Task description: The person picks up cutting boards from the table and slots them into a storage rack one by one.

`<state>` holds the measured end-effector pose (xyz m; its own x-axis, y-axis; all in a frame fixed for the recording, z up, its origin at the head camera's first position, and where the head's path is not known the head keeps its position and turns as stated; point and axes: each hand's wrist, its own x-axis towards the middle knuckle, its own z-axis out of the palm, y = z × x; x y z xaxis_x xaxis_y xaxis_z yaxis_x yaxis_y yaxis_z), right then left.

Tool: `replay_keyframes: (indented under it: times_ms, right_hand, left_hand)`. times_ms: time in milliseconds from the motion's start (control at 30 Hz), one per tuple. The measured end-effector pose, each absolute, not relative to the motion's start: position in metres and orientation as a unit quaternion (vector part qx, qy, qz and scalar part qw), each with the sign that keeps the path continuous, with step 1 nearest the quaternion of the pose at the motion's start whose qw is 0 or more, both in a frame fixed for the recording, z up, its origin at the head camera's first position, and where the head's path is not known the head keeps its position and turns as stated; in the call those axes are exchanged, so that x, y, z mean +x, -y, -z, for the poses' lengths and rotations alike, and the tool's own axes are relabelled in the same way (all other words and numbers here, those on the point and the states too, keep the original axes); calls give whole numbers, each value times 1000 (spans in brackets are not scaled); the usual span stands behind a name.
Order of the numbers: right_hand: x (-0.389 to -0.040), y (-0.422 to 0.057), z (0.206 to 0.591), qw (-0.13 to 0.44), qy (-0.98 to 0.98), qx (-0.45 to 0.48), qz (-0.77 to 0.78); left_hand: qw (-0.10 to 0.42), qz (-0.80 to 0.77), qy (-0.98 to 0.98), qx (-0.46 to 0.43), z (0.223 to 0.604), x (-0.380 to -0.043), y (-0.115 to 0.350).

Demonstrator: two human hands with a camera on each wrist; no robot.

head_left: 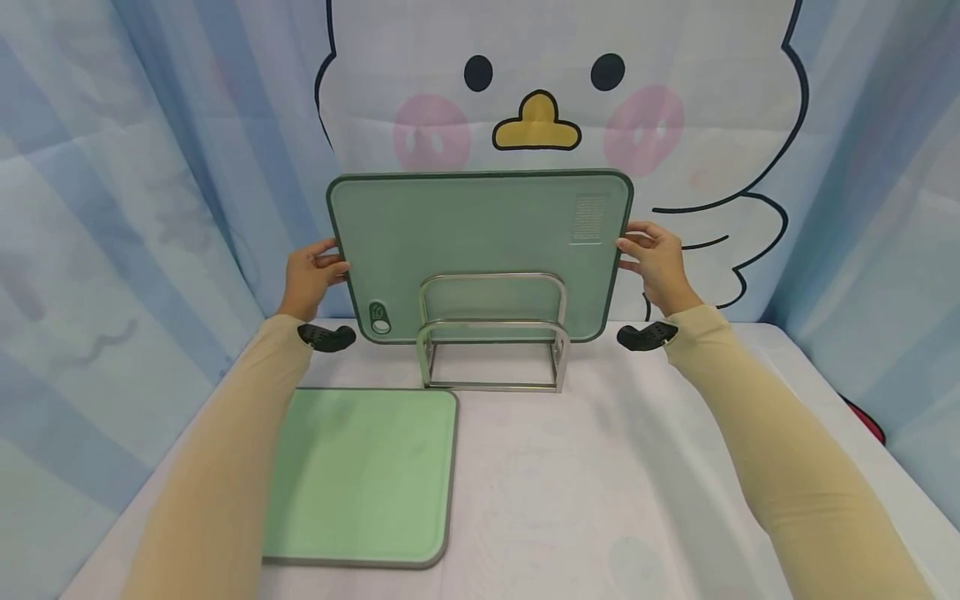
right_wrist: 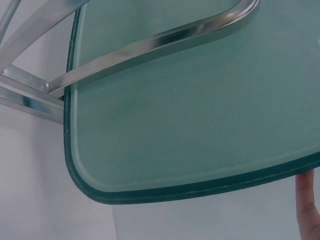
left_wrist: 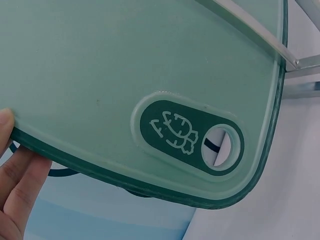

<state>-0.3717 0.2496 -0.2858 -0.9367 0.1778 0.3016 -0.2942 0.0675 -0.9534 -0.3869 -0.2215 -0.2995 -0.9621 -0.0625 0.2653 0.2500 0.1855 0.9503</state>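
A green cutting board [head_left: 480,225] with a dark green rim stands on its long edge in a metal rack [head_left: 491,322], behind the rack's two upright loops. My left hand [head_left: 309,273] pinches its left edge, thumb on the near face. On the opposite edge, my right hand [head_left: 657,262] holds the board between thumb and fingers. In the left wrist view, an oval dark green patch [left_wrist: 165,132] with a carrot-like drawing and a round hole shows near one corner. The right wrist view catches a rack bar [right_wrist: 150,50] running across the board's face, with one finger at its rim.
A second, lighter green cutting board [head_left: 367,475] with a grey rim lies flat on the white table [head_left: 555,492], nearer and to the left, partly behind my left sleeve. Behind the rack hangs a curtain [head_left: 540,50] with a cartoon face.
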Motion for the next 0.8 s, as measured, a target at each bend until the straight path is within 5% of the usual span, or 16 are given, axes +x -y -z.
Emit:
replay_keyframes:
  times_ms: [800]
  right_hand:
    - [-372,-258,285,163,760,24,-629]
  left_hand:
    - [132,527,837,-68,300,-392,207]
